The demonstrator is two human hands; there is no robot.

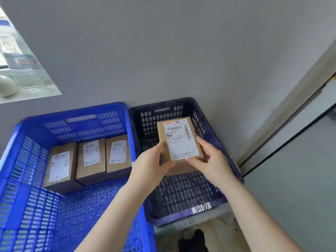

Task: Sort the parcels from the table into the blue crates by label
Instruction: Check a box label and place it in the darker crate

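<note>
Standing side by side against a grey wall: a bright blue crate (27, 160) on the left, a darker blue crate (181, 193) on the right with a handwritten tag (202, 208) on its near rim. Three parcels (91, 160) sit in a row at the far end of the bright crate, labels up.

Held over the darker crate, above its floor: one small cardboard parcel (180, 142). Left hand (151, 166) grips its near-left corner, right hand (212, 160) its near-right edge, thumbs on top by the shipping label (180, 140).

Handling, as judged: stiff box, likely light, dry card not slippery; opposite long edges give the surest hold.

Orientation: long axis runs away from the person, tilted slightly left; label face up, barcode at far end.
</note>
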